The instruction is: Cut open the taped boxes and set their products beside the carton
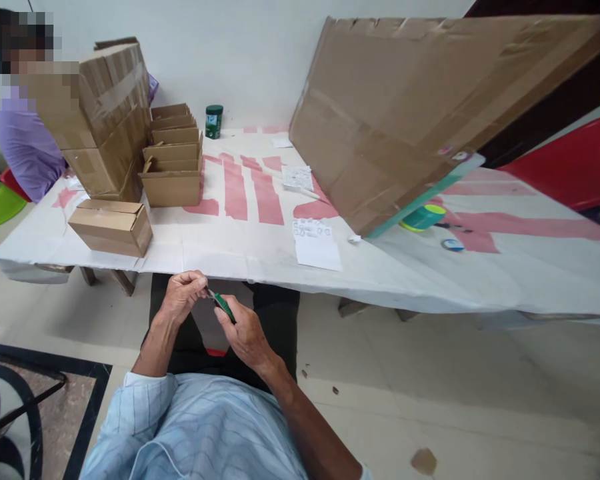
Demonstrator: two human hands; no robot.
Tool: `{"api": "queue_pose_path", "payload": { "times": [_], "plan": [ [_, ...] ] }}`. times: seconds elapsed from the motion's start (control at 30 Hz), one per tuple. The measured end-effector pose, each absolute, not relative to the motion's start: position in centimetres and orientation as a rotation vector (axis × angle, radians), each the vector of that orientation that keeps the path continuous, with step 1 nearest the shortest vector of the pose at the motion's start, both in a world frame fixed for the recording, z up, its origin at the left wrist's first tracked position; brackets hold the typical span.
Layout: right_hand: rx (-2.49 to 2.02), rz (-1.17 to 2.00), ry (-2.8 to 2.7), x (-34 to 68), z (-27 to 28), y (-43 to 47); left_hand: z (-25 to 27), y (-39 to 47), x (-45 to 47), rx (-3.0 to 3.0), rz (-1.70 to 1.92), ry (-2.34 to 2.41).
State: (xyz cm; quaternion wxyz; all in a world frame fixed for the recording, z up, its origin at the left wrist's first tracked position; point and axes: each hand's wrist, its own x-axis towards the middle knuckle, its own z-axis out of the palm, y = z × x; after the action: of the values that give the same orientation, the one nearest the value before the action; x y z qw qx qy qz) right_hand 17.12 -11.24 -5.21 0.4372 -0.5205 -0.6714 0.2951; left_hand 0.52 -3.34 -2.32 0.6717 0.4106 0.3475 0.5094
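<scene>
Lower frame, left of centre: green-handled, metal-tipped hand tool [225, 307] gripped by right hand [247, 337]; left hand [183, 293] pinched narrow at tip, contents indiscernible. Tool should be kept steady.

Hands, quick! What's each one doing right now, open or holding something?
Left hand: closed in a pinch at the tip of the green-handled tool; what it pinches is too small to tell.
Right hand: closed, holding that tool.

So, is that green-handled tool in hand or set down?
In hand: the right hand grips the green-handled tool over the lap, with the left hand at its far end.
</scene>
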Motion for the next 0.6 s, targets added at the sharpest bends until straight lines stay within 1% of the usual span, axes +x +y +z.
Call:
{"api": "queue_pose_path", "payload": {
  "times": [0.23, 0.5, 0.6],
  "plan": [
    [-1.209, 1.037, -1.58, 17.2, -4.0, -12.0, -2.3, -3.4, 0.2, 0.961, 1.12, 0.756],
    [-1.168, 1.157, -1.483, 17.0, -4.1, -12.3, -2.1, -3.8, 0.2, 1.025, 1.082, 0.768],
    [-1.121, 1.26, -1.41, 16.9, -4.5, -12.4, -2.3, -3.6, 0.0, 1.062, 1.1, 0.789]
  ]
}}
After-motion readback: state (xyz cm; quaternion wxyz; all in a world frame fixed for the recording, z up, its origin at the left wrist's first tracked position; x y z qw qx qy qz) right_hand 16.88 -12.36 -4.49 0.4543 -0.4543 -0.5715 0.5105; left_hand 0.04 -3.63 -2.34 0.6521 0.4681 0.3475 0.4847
